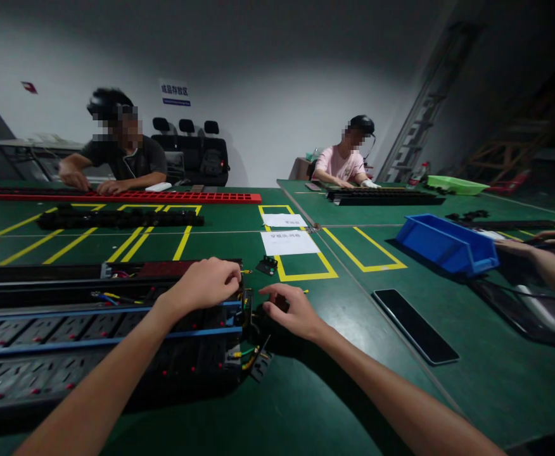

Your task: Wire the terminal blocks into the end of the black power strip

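Long black power strips [101, 326] with rows of sockets, red dots and blue edges lie side by side at the left in front of me. My left hand [211, 278] is over their right end, with its fingers curled down; what its fingertips grip is hidden. Just right of that end is my right hand [289, 310], its fingers bent, with index finger and thumb apart and nothing clear between them. Yellow and green wires [244, 354] come out of the nearest strip end. A small black end plate [261, 366] hangs beside them. Another black end plate [267, 266] lies on the green table.
A phone [415, 326] and a blue bin [446, 244] are to the right, near another person's hand [538, 259]. White paper labels [289, 242] lie ahead. Across the table, two people work at a red rail [187, 197] and black rails [384, 197].
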Available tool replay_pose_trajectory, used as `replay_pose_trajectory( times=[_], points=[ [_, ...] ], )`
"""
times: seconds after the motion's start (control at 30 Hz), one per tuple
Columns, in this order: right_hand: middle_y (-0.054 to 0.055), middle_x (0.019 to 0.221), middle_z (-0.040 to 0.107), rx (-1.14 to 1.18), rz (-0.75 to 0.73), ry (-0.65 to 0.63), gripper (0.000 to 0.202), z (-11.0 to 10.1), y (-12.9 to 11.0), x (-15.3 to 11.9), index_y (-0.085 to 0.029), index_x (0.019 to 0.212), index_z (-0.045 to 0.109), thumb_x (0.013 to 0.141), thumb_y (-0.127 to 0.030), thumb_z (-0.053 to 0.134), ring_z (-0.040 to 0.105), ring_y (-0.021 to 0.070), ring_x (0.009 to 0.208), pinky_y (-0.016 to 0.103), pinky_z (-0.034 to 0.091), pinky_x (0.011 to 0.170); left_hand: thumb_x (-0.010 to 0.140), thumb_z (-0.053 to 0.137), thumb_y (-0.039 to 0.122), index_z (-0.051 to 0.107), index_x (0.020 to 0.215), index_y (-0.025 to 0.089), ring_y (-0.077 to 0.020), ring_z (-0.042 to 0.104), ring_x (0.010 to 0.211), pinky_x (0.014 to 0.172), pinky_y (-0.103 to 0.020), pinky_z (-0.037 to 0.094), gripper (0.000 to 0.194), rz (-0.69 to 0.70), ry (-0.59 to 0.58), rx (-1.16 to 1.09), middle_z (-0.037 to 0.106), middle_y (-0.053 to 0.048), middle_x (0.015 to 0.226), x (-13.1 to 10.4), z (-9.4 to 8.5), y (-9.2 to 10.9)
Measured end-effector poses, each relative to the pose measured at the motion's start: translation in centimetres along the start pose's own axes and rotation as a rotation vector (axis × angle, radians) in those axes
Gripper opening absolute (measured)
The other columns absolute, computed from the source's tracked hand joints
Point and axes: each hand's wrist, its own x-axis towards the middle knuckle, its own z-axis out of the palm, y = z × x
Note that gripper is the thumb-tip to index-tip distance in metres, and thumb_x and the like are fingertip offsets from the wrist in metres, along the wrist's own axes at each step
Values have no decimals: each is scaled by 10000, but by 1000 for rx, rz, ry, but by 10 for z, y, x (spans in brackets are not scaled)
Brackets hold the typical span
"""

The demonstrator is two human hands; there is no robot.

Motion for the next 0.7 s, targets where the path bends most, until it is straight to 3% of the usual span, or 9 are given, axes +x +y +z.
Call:
replay_pose_trajectory(
  times=[0.17, 0.4, 0.6, 0.7],
  points=[
    [58, 868, 720, 47, 80, 2, 339, 3, -4, 1, -175, 1187, 711, 997, -376, 514, 638, 206, 780, 345, 482, 739, 871, 501, 268, 741, 969, 262, -267, 696, 896, 755, -356, 484, 259, -52, -4, -13, 766, -64, 977, 4, 11, -2],
    [127, 1255, 733, 218, 172, -148, 463, 6, -3, 7, -219, 1337, 680, 1061, -489, 425, 660, 281, 1134, 438, 499, 959, 862, 495, 261, 737, 1032, 245, -265, 703, 876, 768, -360, 504, 296, -70, -58, -51, 767, -86, 988, 6, 17, 1],
    [120, 1331, 703, 143, 156, -189, 475, 7, -2, 12, -237, 1417, 623, 1066, -488, 424, 636, 286, 1179, 470, 465, 1023, 852, 514, 248, 712, 1092, 244, -255, 716, 908, 747, -329, 495, 311, -116, -40, -86, 779, -75, 1039, 8, 18, 1],
    [117, 1281, 717, 174, 156, -222, 489, 7, 2, 19, -237, 1441, 603, 1069, -497, 421, 659, 271, 1094, 429, 510, 931, 849, 521, 244, 705, 1077, 232, -235, 721, 872, 730, -312, 491, 293, -120, -18, -134, 785, -67, 1011, 10, 21, -3]
  ],
)
